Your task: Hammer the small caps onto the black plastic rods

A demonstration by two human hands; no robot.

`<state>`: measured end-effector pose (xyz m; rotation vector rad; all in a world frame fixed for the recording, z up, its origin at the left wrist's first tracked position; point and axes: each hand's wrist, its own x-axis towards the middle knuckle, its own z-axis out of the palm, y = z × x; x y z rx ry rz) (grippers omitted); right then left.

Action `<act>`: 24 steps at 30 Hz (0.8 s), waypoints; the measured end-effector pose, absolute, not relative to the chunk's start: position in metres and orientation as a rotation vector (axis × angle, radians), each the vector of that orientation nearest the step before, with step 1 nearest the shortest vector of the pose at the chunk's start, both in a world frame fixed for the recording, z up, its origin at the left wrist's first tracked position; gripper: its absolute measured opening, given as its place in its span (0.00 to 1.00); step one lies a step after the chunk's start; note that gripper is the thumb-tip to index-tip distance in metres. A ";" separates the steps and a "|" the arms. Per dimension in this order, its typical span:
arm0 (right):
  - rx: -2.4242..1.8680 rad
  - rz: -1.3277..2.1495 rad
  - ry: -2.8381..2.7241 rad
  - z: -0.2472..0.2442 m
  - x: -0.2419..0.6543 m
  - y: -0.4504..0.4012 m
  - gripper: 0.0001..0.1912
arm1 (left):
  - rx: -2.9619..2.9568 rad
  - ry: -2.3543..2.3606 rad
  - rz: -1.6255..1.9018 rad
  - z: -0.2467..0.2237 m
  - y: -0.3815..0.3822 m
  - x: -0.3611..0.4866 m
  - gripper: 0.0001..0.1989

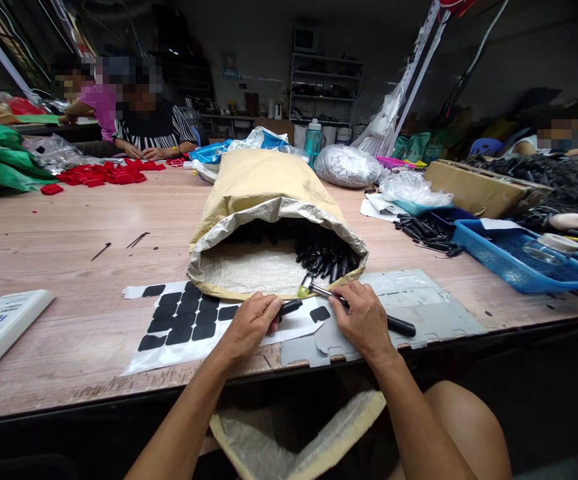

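My left hand (253,321) is closed round a short black cylindrical part (290,307), whose end sticks out to the right. In my right hand (363,316) is a small hammer (401,326), gripped by its shaft. Its black handle points right, and its head with a yellow-green face lies at the sack's lip. Behind both hands, a tan paper sack (269,177) lies on its side with its mouth towards me, several black parts (329,259) inside. A white sheet with black rounded-square stickers (179,320) lies beside my left hand, partly beneath it.
A grey board (429,307) lies at the table's front edge. At the right stands a blue tray (529,263); a white device (6,330) is at the left. Red pieces (101,173) lie further back, near two seated people. Another open sack (303,453) is below the edge.
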<state>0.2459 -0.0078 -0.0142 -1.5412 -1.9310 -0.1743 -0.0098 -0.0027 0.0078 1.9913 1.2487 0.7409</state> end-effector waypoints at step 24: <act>-1.676 -0.240 -2.008 -0.009 0.240 -0.012 0.09 | 1.764 1.252 0.816 0.000 0.000 -0.013 0.27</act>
